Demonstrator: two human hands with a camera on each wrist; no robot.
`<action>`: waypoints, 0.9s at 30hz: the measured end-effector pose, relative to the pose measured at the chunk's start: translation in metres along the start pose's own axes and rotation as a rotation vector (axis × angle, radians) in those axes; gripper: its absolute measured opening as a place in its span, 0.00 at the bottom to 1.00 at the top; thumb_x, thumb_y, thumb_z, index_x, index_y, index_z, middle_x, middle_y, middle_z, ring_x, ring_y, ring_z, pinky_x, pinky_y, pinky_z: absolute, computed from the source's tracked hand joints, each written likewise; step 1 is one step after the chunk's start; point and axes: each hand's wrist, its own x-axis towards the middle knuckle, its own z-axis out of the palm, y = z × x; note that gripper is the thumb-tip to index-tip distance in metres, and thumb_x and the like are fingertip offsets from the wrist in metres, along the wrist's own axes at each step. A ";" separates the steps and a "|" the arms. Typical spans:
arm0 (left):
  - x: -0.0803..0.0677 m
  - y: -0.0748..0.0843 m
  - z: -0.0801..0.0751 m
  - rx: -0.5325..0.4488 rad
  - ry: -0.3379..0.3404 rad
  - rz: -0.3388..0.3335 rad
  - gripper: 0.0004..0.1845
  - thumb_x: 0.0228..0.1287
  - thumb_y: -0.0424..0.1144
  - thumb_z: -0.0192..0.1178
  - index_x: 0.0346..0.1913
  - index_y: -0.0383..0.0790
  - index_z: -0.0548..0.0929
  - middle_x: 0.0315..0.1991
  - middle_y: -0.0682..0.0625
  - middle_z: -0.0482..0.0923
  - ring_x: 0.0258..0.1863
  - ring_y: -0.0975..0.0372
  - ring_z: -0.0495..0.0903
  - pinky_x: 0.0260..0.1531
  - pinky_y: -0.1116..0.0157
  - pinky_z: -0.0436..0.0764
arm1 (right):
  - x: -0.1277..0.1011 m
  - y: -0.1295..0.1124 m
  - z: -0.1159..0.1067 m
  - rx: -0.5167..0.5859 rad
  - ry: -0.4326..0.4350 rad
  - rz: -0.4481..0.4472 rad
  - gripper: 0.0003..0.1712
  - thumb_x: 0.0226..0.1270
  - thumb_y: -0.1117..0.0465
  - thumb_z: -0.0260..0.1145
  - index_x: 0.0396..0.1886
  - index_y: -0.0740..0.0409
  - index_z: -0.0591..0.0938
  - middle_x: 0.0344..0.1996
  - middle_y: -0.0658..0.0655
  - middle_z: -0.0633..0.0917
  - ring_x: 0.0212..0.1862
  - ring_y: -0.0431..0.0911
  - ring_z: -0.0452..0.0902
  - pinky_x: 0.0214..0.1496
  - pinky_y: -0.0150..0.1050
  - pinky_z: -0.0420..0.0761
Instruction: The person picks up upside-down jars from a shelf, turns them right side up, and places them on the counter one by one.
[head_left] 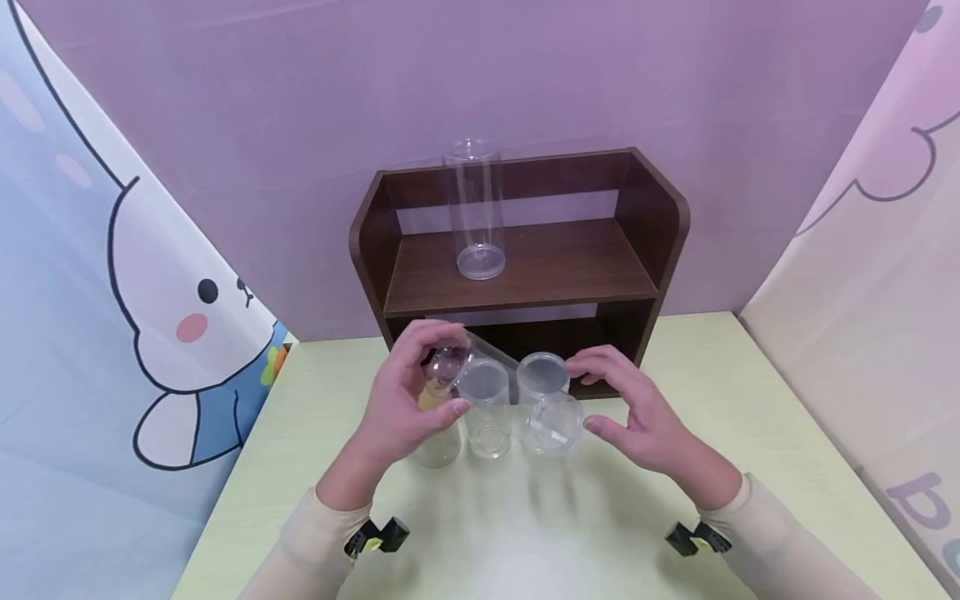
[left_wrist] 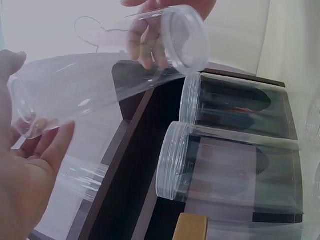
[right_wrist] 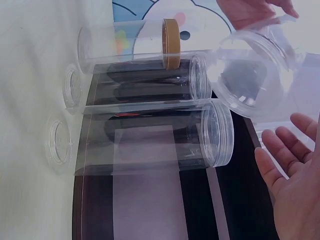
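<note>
My left hand grips the base end of a clear plastic jar that lies tilted across the space between both hands. Thumb and fingers of the left hand curl round the base of this held jar. My right hand is spread at the jar's lidded end. In the right wrist view the right hand shows straight fingers just below the held jar. Under it stand two clear-lidded jars and a wooden-lidded jar.
A dark brown wooden shelf unit stands at the back of the pale green table. A tall clear jar stands on its upper shelf. Printed fabric walls close in the left, right and back.
</note>
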 end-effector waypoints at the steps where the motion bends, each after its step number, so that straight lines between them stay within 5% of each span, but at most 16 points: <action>1: 0.000 -0.001 0.000 -0.013 0.018 0.017 0.40 0.65 0.47 0.81 0.71 0.26 0.76 0.64 0.37 0.75 0.64 0.51 0.78 0.64 0.63 0.83 | 0.001 -0.001 0.000 -0.001 -0.006 0.004 0.39 0.82 0.40 0.69 0.67 0.74 0.80 0.60 0.69 0.82 0.63 0.55 0.78 0.64 0.39 0.80; 12: 0.000 -0.003 0.004 -0.127 0.125 0.091 0.47 0.64 0.48 0.83 0.69 0.17 0.69 0.61 0.38 0.76 0.65 0.51 0.78 0.71 0.60 0.80 | 0.007 -0.011 0.007 0.045 0.006 0.076 0.51 0.71 0.37 0.79 0.74 0.73 0.74 0.63 0.70 0.81 0.64 0.52 0.78 0.71 0.34 0.77; 15: 0.000 -0.003 0.006 -0.150 0.135 0.096 0.47 0.64 0.47 0.84 0.69 0.16 0.68 0.61 0.38 0.76 0.66 0.50 0.78 0.72 0.59 0.79 | 0.007 -0.013 0.008 0.063 0.003 0.110 0.49 0.69 0.45 0.83 0.75 0.71 0.73 0.63 0.71 0.80 0.65 0.52 0.78 0.70 0.34 0.78; 21: -0.003 -0.004 0.007 -0.156 0.146 0.092 0.47 0.64 0.46 0.83 0.69 0.17 0.68 0.61 0.39 0.77 0.66 0.50 0.77 0.72 0.61 0.78 | 0.008 -0.017 0.010 0.077 0.003 0.187 0.50 0.50 0.77 0.85 0.74 0.69 0.73 0.65 0.68 0.78 0.65 0.51 0.78 0.63 0.34 0.85; 27: -0.006 -0.007 0.006 -0.167 0.142 0.083 0.47 0.64 0.46 0.83 0.69 0.17 0.68 0.61 0.39 0.77 0.66 0.50 0.78 0.72 0.60 0.79 | 0.009 -0.019 0.009 0.095 0.008 0.182 0.50 0.48 0.79 0.84 0.74 0.70 0.73 0.64 0.67 0.77 0.64 0.50 0.78 0.63 0.34 0.86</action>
